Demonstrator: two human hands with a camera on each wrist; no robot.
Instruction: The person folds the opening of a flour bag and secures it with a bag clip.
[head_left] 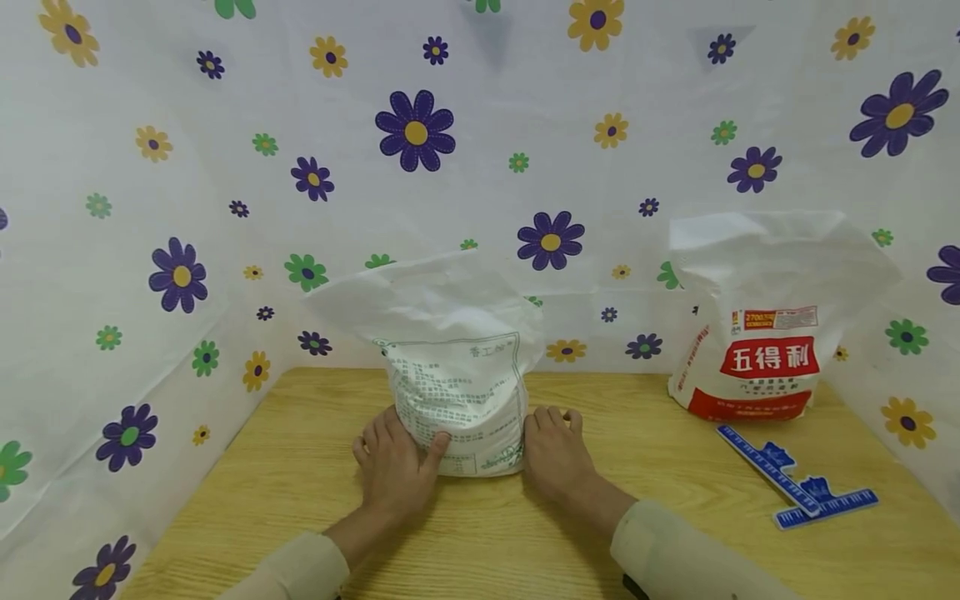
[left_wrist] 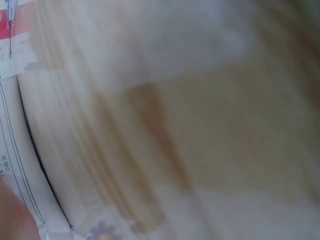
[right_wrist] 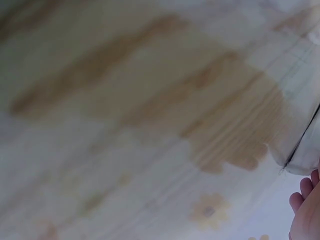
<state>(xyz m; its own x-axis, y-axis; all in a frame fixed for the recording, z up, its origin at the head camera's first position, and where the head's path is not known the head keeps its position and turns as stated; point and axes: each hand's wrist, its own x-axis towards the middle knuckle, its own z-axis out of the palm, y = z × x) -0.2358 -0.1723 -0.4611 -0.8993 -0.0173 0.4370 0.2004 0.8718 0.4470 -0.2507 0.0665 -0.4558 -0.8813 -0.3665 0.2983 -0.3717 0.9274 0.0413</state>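
Observation:
A white flour bag point(head_left: 457, 392) with green print stands upright on the wooden table, its loose top flopping to the left. My left hand point(head_left: 397, 462) grips its lower left side, thumb across the printed front. At the lower right side, my right hand point(head_left: 558, 454) holds the bag with bent fingers. The left wrist view catches part of the left hand point(left_wrist: 15, 215) beside the green-lined bag edge point(left_wrist: 20, 145). In the right wrist view the fingertips of the right hand point(right_wrist: 307, 215) show by the bag's lower corner point(right_wrist: 302, 165).
A second white bag with red print point(head_left: 772, 358) stands at the back right. Two blue clips with piano-key patterns, one long point(head_left: 768, 468) and one crossing under it point(head_left: 847, 504), lie in front of it. A flower-patterned cloth point(head_left: 480, 192) hangs around the table point(head_left: 300, 467).

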